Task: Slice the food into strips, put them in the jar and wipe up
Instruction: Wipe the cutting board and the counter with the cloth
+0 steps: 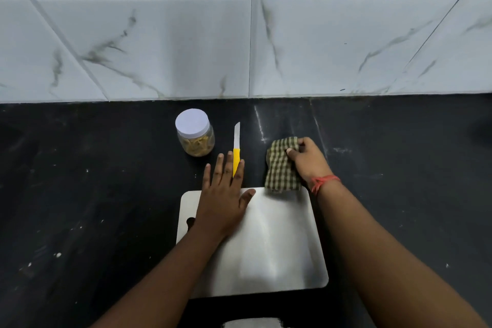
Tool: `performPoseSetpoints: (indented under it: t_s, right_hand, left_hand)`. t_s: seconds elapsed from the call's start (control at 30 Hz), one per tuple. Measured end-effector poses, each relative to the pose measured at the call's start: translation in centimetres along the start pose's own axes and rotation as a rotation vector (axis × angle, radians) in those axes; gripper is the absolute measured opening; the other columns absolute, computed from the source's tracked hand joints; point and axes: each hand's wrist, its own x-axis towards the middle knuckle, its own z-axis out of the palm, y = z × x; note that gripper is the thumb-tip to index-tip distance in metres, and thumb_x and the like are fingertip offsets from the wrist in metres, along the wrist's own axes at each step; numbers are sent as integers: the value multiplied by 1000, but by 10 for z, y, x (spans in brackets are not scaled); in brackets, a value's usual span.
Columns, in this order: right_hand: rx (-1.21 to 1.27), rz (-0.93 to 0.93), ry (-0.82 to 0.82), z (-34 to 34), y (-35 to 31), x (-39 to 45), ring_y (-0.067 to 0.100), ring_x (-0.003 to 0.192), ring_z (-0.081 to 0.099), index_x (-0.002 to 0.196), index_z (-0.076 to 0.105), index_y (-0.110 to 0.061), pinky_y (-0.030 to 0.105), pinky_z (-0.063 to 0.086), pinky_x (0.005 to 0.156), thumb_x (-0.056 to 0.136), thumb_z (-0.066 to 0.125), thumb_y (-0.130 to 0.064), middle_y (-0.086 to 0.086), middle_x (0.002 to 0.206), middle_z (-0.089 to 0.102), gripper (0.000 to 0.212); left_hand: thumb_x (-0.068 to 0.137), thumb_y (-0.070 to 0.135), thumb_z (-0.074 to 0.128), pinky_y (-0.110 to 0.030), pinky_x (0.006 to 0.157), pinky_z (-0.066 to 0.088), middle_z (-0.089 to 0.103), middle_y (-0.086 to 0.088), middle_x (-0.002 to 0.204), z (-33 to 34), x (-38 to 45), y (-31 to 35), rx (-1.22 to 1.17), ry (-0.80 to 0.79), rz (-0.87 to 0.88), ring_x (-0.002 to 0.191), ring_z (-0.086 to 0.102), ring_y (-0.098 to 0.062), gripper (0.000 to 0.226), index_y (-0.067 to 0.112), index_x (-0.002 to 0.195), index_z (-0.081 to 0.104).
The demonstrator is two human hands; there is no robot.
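The task looks nearly done: strips sit in the lidded jar [195,132] at upper centre, the board [279,242] is bare, and only wiping seems left, the right hand [308,161] pinching the cloth [282,168], the left hand [225,192] spread flat beside the knife [236,149].

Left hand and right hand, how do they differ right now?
The left hand lies flat with straight fingers over the yellow knife handle; the right hand grips the checked cloth. The left reaches across the steel board; the right is beyond its far edge.
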Motion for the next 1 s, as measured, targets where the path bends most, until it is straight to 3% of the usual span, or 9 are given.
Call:
performPoseSetpoints:
  t_s: [0.1,0.2,0.4,0.5,0.6,0.77,0.9,1.0]
  right_hand:
    - [82,57,16,6,-19,45,25,96,67,100,59,-17,41,55,86,93,62,-19,6,100,69,8]
    - [194,110,14,14,-35,92,30,101,66,95,58,-19,47,54,90,93,59,-14,12,104,68,6]
    - [286,108,-71,22,-58,152,30,100,66,92,60,-20,48,54,91,96,53,-7,10,100,68,15]
    - [35,8,-68,20,-58,168,29,106,64,105,61,-15,38,51,94,94,57,-14,8,107,66,11]
    - [-337,-117,44,19,-57,174,25,113,56,124,56,-9,28,41,93,93,57,-18,9,122,60,33]
    - [-505,-146,96,31,-47,168,35,124,46,135,46,-2,39,37,106,89,56,-15,19,134,49,48]
    - [-598,-218,105,35,-44,154,35,127,40,141,35,2,38,25,110,88,54,-10,22,137,46,58]
    - [-590,-216,77,34,-45,144,36,128,40,146,30,0,38,26,111,88,55,-6,23,138,44,63]
  left_hand:
    - [103,59,15,-58,120,20,15,-15,167,3,27,5,-22,14,8,154,11,-33,72,14,158,28]
    - [101,58,20,-58,121,18,12,-14,167,9,54,8,-25,13,6,155,8,-33,72,15,158,27]
    - [100,58,21,-57,122,14,8,-14,168,17,90,11,-20,18,-6,155,1,-31,73,14,159,25]
    - [100,57,22,-58,122,15,8,-15,168,17,100,10,-9,30,-8,155,1,-31,73,14,159,27]
    - [101,57,20,-57,122,14,7,-14,168,19,106,7,3,28,-9,155,0,-31,73,14,159,25]
    - [100,57,22,-56,123,14,9,-15,168,22,107,5,8,27,-17,155,2,-31,72,15,159,26]
    - [100,57,21,-56,122,15,9,-15,168,19,101,5,11,19,-17,155,3,-31,73,15,159,26]
    - [100,58,19,-56,123,13,7,-14,168,16,93,5,15,5,-20,155,1,-30,73,16,159,24]
